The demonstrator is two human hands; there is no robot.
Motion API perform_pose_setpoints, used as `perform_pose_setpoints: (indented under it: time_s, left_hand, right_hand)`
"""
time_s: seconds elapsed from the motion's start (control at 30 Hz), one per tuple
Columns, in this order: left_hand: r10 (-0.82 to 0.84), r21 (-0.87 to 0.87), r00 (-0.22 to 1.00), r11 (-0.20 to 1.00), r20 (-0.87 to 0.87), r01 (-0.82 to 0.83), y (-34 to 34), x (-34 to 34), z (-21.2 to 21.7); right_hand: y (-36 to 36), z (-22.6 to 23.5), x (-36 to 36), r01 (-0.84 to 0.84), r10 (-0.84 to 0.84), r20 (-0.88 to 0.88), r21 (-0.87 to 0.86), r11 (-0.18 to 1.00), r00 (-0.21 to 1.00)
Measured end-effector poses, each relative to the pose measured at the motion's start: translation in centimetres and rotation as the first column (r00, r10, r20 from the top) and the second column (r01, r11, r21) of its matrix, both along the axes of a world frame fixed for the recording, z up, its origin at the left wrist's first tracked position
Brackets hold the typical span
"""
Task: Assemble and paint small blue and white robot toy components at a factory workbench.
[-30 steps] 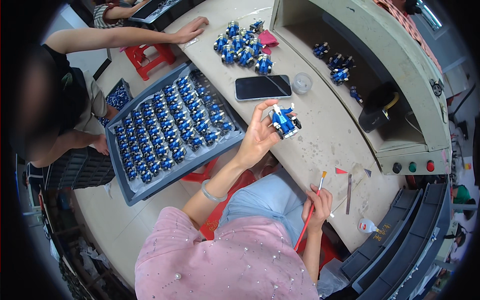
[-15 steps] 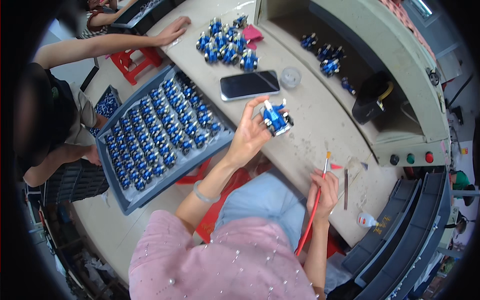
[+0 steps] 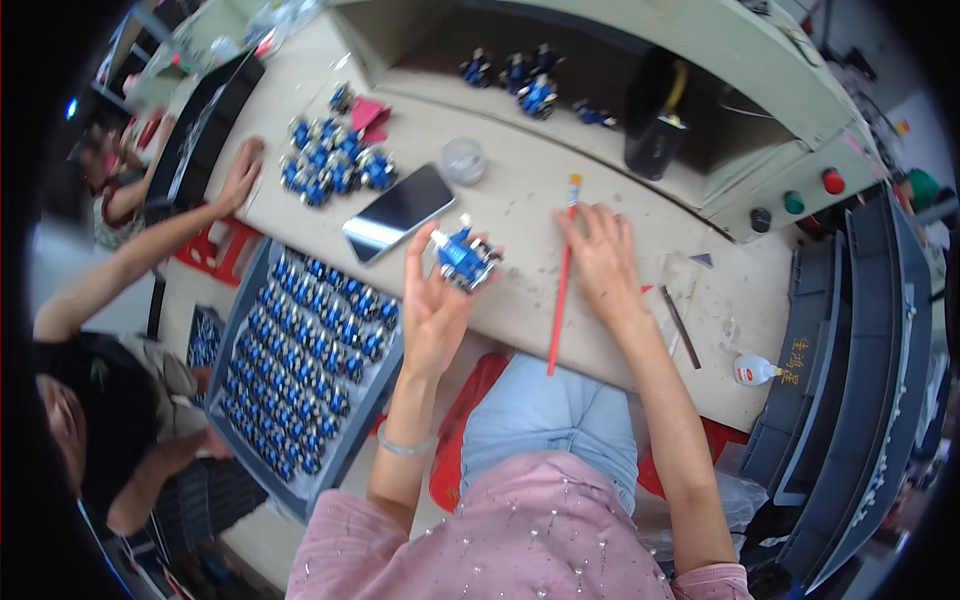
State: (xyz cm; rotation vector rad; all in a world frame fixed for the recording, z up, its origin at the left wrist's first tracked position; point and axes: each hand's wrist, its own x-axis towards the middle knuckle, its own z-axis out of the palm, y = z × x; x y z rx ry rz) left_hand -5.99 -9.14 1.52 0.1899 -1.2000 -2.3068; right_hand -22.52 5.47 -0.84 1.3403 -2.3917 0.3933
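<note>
Fingers of left hand [image 3: 432, 322] clamped on blue toy [image 3: 465, 262] near phone [image 3: 400, 214]; right hand [image 3: 607, 262], grip unclear, has moved red brush [image 3: 562, 300] forward, right of phone, brushing apparently paused.

One paintbrush [image 3: 559, 300], one phone [image 3: 400, 213], three control knobs [image 3: 793, 203].

The toy figure [image 3: 465, 262] looks like glossy plastic; at its ten o'clock, the phone [image 3: 400, 213] is smooth and glassy; at eleven, the cloth [image 3: 370, 117] is matt. The surface [image 3: 520, 215] looks smudged.
</note>
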Motion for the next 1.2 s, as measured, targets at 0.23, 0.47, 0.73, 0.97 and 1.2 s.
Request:
perform_pose_setpoints:
  time_s: [0.23,0.47,0.73,0.97,1.2]
  left_hand:
    - [0.006,-0.004,0.999,1.0,0.044,-0.006,0.0,-0.4,-1.7]
    - [-0.014,0.002,0.998,1.0,0.066,0.014,0.3,-0.7,-1.8]
    - [-0.167,0.053,0.983,0.985,0.071,0.163,1.8,-1.7,-1.0]
    - [-0.24,0.094,0.969,0.968,0.065,0.234,2.1,-2.6,-0.1]
    - [-0.345,0.239,0.938,0.913,0.019,0.331,2.4,-2.4,0.1]
  right_hand:
    - [-0.1,0.3,0.1,0.016,-0.013,0.069,-0.041,0.999,0.998]
    - [-0.4,2.7,0.3,0.04,-0.03,0.109,-0.086,0.995,0.994]
    - [-0.1,6.6,3.8,0.013,0.278,0.562,-0.458,0.889,0.779]
    - [0.5,6.3,4.1,0.173,0.351,0.754,-0.517,0.838,0.555]
    - [1.1,6.3,4.3,0.202,0.357,0.792,-0.504,0.84,0.495]
